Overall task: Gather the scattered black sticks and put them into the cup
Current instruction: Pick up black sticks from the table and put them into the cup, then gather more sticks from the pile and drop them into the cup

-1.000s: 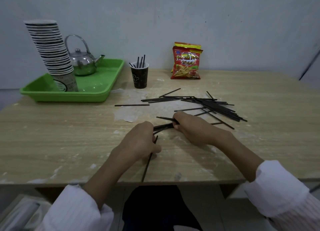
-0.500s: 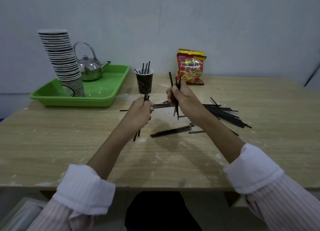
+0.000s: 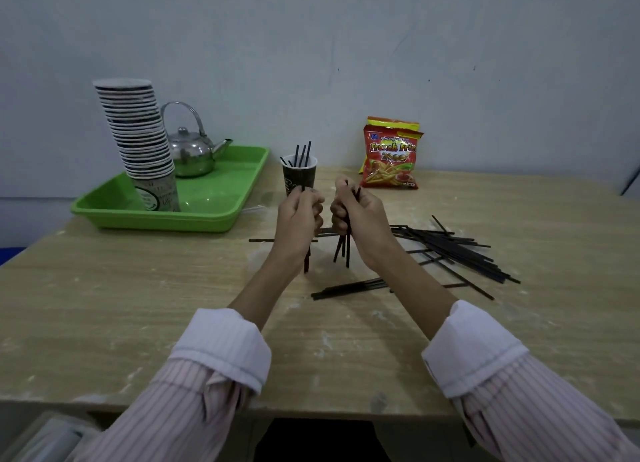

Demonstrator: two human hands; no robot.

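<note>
A dark paper cup [image 3: 299, 179] stands at the back middle of the table with several black sticks upright in it. My left hand [image 3: 300, 217] is raised just in front of the cup, closed on a black stick [image 3: 307, 262] that hangs down below the fist. My right hand [image 3: 356, 214] is beside it, closed on a few black sticks [image 3: 343, 250] held upright. A pile of loose black sticks [image 3: 450, 247] lies on the table to the right, and a short bundle [image 3: 349, 288] lies nearer me.
A green tray [image 3: 221, 215] at the back left holds a tall stack of paper cups [image 3: 138, 136] and a metal kettle [image 3: 192, 151]. A red snack bag [image 3: 391, 155] leans on the wall behind the sticks. The wooden table [image 3: 138, 305] runs to its front edge.
Both hands lifted from the tabletop with sticks in them and rose toward the cup. They have drawn closer together, and the sticks now hang upright.
</note>
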